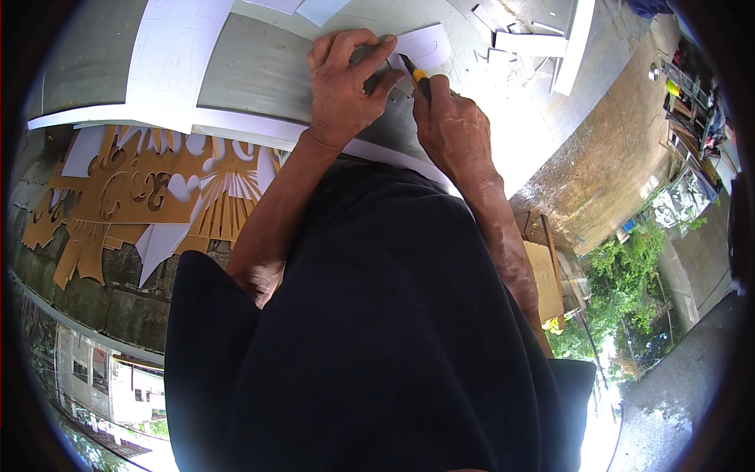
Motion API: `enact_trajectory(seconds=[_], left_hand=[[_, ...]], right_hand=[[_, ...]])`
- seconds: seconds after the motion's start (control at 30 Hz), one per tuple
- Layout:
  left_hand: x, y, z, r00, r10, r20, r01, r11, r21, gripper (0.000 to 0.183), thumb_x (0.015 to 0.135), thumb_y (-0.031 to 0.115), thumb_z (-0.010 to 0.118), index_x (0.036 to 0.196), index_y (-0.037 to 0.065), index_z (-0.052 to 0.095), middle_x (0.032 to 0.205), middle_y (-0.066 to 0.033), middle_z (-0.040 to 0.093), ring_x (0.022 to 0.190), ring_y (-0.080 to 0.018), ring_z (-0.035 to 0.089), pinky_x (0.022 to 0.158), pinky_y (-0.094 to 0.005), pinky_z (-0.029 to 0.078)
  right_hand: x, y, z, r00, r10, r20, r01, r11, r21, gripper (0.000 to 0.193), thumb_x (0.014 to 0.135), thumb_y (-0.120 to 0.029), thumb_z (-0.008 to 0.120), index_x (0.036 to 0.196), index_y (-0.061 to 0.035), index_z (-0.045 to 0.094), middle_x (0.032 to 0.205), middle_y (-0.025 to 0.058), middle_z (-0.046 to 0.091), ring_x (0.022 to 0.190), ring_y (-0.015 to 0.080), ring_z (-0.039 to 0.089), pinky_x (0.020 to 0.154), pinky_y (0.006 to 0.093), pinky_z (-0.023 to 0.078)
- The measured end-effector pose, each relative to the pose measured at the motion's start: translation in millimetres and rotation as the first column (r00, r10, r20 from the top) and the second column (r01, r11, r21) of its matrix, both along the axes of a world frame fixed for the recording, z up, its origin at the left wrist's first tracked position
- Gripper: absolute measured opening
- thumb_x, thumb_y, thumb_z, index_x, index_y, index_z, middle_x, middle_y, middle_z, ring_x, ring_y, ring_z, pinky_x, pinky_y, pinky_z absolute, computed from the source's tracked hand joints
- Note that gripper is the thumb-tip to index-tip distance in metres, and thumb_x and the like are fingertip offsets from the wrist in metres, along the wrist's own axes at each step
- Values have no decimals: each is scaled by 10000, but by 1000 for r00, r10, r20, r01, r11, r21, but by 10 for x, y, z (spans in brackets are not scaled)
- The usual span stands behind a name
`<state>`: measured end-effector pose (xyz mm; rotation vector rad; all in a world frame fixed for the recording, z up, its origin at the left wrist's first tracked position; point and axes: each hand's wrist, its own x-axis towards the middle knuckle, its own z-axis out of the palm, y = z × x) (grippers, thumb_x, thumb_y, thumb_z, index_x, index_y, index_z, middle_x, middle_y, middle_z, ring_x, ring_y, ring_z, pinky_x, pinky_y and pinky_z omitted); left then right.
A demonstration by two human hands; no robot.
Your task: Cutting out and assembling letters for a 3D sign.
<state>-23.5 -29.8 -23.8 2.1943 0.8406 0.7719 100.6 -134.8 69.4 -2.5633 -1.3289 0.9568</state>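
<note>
A small white sheet piece (434,45) with a faint letter-like outline lies on the grey metal worktable (255,67). My right hand (456,122) is closed round a yellow-and-black utility knife (420,78), whose tip points at the sheet's near left part. To the left, my left hand (346,82) holds the piece down, its fingers curled. The index fingertip rests at the sheet's left edge and the thumb is close to the knife. Whatever lies under the left palm is hidden.
A large white sheet (169,59) with drawn outlines hangs over the table's near edge at left. Narrow white offcuts (531,44) and dark slivers lie at the far right. Brown cut-out ornamental panels (134,197) stand below the table on the left.
</note>
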Motion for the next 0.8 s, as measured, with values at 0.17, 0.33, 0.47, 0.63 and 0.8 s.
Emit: enact_trajectory(seconds=[0.17, 0.33, 0.47, 0.63, 0.8], left_hand=[[2, -8, 0, 1000, 5, -6, -5, 1000, -2, 473, 675, 185, 909, 1133, 160, 791, 1063, 7, 640, 1014, -209, 565, 893, -374, 414], [4, -3, 1, 1000, 0, 8, 0, 1000, -9, 476, 674, 187, 910, 1133, 161, 791, 1065, 5, 641, 1017, -209, 568, 901, -376, 416], [0, -2, -5, 1000, -4, -5, 4, 1000, -4, 476, 673, 184, 911, 1133, 159, 791, 1066, 3, 641, 1020, -212, 567, 902, -379, 418], [9, -10, 16, 1000, 9, -12, -10, 1000, -23, 484, 665, 160, 910, 1134, 170, 791, 1066, 8, 642, 1016, -217, 559, 901, -382, 422], [21, -9, 1, 1000, -11, -19, 10, 998, -61, 444, 701, 202, 889, 1131, 172, 784, 1105, 29, 621, 1083, -239, 512, 914, -419, 412]], right_hand=[[-2, -17, -3, 999, 28, 28, -29, 999, 24, 211, 1024, -223, 580, 999, -33, 490, 684, 219, 668, 608, 439, 678, 562, 534, 523], [-6, -20, -18, 999, 32, 34, -33, 999, 24, 214, 1025, -224, 578, 987, -35, 485, 688, 214, 673, 607, 432, 681, 561, 531, 528], [-24, -11, -15, 996, 46, 70, -49, 998, 35, 213, 1026, -219, 577, 964, -38, 482, 700, 209, 676, 597, 417, 683, 551, 517, 531], [-78, -2, -26, 976, 129, 175, -132, 991, 7, 187, 1014, -185, 577, 939, -39, 488, 700, 180, 669, 597, 387, 692, 545, 485, 541], [-97, 74, 34, 953, 189, 236, -186, 982, -33, 136, 971, -114, 591, 917, -34, 495, 700, 158, 668, 611, 367, 705, 553, 467, 554]])
